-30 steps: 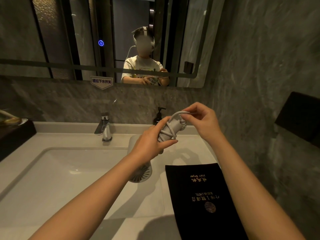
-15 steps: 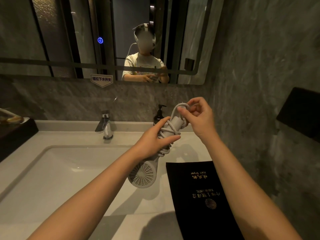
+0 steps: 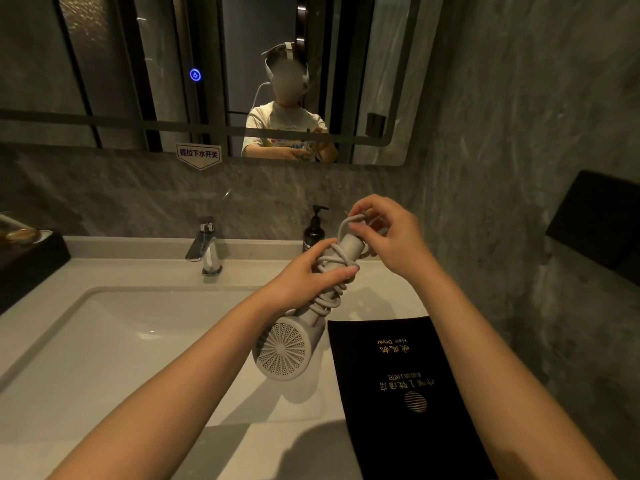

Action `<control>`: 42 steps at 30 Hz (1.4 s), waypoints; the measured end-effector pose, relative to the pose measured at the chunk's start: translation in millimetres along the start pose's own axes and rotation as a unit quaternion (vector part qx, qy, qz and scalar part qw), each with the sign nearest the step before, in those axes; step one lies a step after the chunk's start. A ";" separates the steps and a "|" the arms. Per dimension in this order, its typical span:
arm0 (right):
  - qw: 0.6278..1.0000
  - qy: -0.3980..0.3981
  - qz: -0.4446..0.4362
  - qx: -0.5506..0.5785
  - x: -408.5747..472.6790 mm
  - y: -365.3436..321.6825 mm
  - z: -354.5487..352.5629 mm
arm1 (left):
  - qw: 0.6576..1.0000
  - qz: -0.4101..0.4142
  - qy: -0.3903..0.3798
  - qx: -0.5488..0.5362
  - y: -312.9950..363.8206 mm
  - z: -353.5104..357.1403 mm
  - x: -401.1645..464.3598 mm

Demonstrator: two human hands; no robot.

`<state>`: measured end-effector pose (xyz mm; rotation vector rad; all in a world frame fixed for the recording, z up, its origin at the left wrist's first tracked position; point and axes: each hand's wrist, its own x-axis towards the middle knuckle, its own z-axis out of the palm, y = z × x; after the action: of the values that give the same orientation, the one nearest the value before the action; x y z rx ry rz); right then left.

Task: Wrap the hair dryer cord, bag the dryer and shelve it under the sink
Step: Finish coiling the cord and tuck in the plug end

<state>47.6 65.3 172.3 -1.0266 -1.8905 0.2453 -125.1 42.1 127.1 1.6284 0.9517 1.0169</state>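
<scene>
A light grey hair dryer hangs head-down over the right part of the counter, its round vented back facing me. My left hand grips its handle, fingers over the grey cord that is wound around it in several turns. My right hand pinches the last loop of that cord at the handle's upper end. A flat black dryer bag with gold lettering lies on the counter at the right, below the dryer.
A white basin fills the counter's left, with a chrome tap behind it. A dark pump bottle stands at the back wall. A dark tray sits far left. The marble wall at right carries a black box.
The dryer has swung so its vented head shows fully. My right hand lifted the cord's end loop higher over the handle's tip. The view shifted slightly.
</scene>
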 end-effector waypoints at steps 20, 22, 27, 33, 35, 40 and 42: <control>0.977 -0.081 0.031 0.193 5.0 -10.9 -26.2 | 0.997 -0.008 -0.074 -0.028 19.8 -19.5 -5.7; 0.981 -0.042 0.028 0.186 4.5 -9.1 -24.7 | 0.997 -0.011 -0.080 -0.015 20.7 -18.2 -5.4; 0.983 0.069 0.048 0.163 0.0 -8.2 -11.1 | 0.998 -0.003 -0.062 0.028 23.7 -10.5 -3.9; 0.970 0.141 0.068 0.184 -9.8 -4.3 3.0 | 0.999 0.012 -0.024 0.047 22.7 -3.1 -0.1; 0.977 0.106 0.060 0.175 -10.6 -2.9 2.7 | 0.999 0.003 -0.010 0.035 19.6 -3.3 1.1; 0.968 0.095 0.114 0.200 -8.6 5.2 3.0 | 0.999 -0.008 0.001 0.053 15.2 -2.3 -0.9; 0.963 0.095 0.127 0.216 -7.9 5.8 2.9 | 0.998 -0.004 0.007 0.060 14.8 -1.8 -1.8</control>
<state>50.2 63.8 162.5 -0.9480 -1.4436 0.6536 -125.6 37.5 141.4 1.7167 1.0453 0.9828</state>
